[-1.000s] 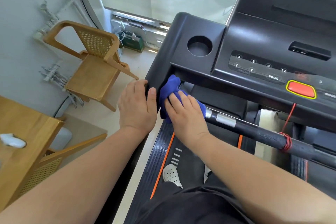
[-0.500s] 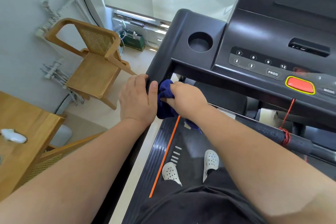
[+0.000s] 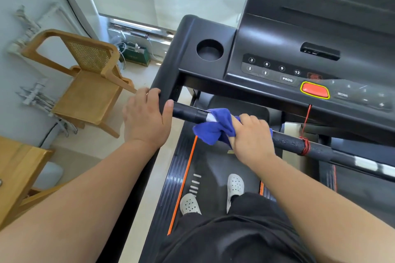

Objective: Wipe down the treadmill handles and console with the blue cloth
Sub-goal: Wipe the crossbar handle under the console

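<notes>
Obs: right hand [image 3: 252, 139] grips the bunched soft blue cloth [image 3: 213, 128], wrapped over the black tubular front handlebar [image 3: 288, 142] beside its silver band. Left hand [image 3: 145, 119] clasps the end of the black moulded side handle [image 3: 168, 79], thumb touching the bar. Cloth looks light and limp and should conform to the tube. Best held bunched in the palm, encircling the bar. Glossy black console [image 3: 277, 49] lies above it.

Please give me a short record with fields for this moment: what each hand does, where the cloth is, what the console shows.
left hand: grips the end of the left side handle
right hand: holds the blue cloth around the front bar
cloth position: bunched on the bar's left part
console: red button, number keys, cup holder at left
red cord: tied round the bar, right of the right hand
</notes>
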